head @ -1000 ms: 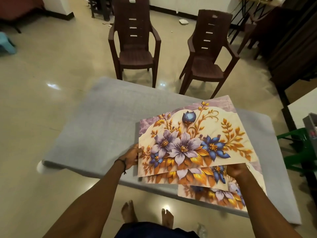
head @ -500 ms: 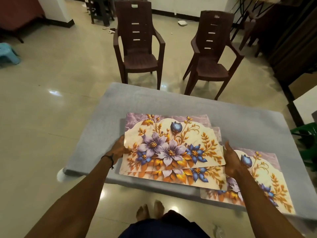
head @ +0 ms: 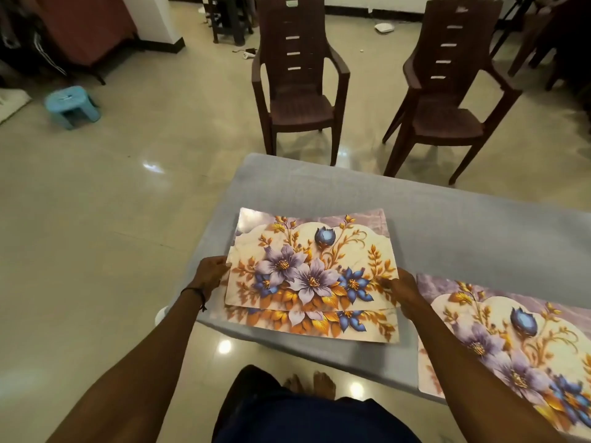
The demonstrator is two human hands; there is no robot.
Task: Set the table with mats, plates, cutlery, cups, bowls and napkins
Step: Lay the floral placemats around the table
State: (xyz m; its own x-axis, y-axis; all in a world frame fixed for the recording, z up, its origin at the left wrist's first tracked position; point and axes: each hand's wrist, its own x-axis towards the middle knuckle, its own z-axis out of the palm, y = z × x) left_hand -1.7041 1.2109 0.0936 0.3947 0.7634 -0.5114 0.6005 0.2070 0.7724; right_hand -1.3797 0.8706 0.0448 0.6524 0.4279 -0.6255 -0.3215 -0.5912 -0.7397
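Grey cloth covered the surface, and on it only mats had been dealt with. One floral mat, the third mat, lay flat at your right near the surface's front edge, apart from the others. At the near left corner you had two more stacked. The top mat sat over the second mat, which showed as a strip along the front (its near edge overhung the surface a little).

Your left hand gripped the top mat at its left edge, fingers curled against the border. Your right hand held the right edge, thumb over the printed face. Whether that mat was lifted clear or resting on the one beneath, I could not tell.

By my reading you were early in the job. One place had its mat, a second looked placed under your hands, and the top mat needed its own spot, likely on the far side facing the two brown chairs. No plates, cutlery, cups, bowls or napkins showed anywhere in view, so all of that remained to be done. A blue stool stood on the floor well off to your left, away from the work.
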